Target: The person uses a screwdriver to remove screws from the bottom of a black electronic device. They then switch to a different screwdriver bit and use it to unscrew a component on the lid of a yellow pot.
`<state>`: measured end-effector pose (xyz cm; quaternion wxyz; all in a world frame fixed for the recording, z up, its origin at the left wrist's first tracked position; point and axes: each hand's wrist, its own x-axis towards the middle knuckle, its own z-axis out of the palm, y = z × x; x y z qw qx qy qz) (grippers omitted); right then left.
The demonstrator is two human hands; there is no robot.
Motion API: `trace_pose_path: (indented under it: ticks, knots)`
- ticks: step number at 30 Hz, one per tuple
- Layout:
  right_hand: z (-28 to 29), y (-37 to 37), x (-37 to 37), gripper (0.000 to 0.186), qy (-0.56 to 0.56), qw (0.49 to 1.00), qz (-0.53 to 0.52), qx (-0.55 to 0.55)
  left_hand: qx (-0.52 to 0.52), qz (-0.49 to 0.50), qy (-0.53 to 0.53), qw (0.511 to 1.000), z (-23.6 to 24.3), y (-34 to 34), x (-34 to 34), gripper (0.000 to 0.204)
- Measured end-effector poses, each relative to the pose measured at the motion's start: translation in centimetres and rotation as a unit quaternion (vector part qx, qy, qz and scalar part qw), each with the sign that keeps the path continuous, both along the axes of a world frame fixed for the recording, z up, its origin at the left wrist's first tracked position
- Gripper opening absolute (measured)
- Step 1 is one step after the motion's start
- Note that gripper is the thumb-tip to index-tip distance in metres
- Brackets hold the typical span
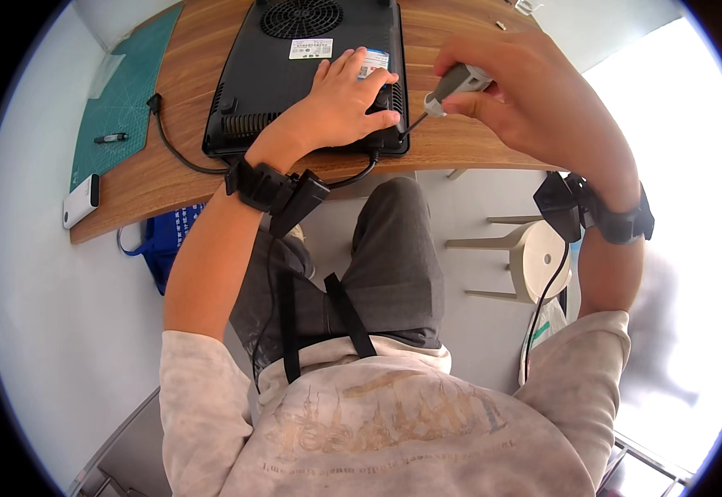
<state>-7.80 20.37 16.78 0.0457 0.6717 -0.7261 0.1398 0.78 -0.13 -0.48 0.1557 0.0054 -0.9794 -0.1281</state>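
Observation:
A black appliance [266,79] with a round fan grille, probably an induction cooker, lies bottom up on the wooden table. My left hand [340,99] rests on its underside near the right side, palm down with the fingers spread. In my right hand [514,87] is a screwdriver [463,80] with a grey and white handle, held at a slant. Its thin shaft points down and left, and the tip is at the appliance's near right corner. Whether it sits in a screw is too small to tell. My left fingers partly cover a blue and white label [375,62].
A black power cord [175,149] runs along the near side of the appliance. On the left are a green cutting mat [125,103], a dark pen-like object [111,137] and a white box-shaped device [81,201]. A beige stool [539,261] stands below the table on the right.

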Motion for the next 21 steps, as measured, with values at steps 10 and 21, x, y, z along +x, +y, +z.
trace_pose_path:
  ticks: [10,21]
  knots:
    - [-1.3,-1.0,-0.4,0.026,0.076,0.994,-0.068,-0.033,-0.006,0.018,-0.042,0.999,0.8,0.2,-0.1,0.061]
    - [-1.3,1.8,-1.6,0.021,-0.070,0.997,-0.042,0.012,0.007,0.020,-0.025,0.999,1.2,1.0,0.6,0.060]
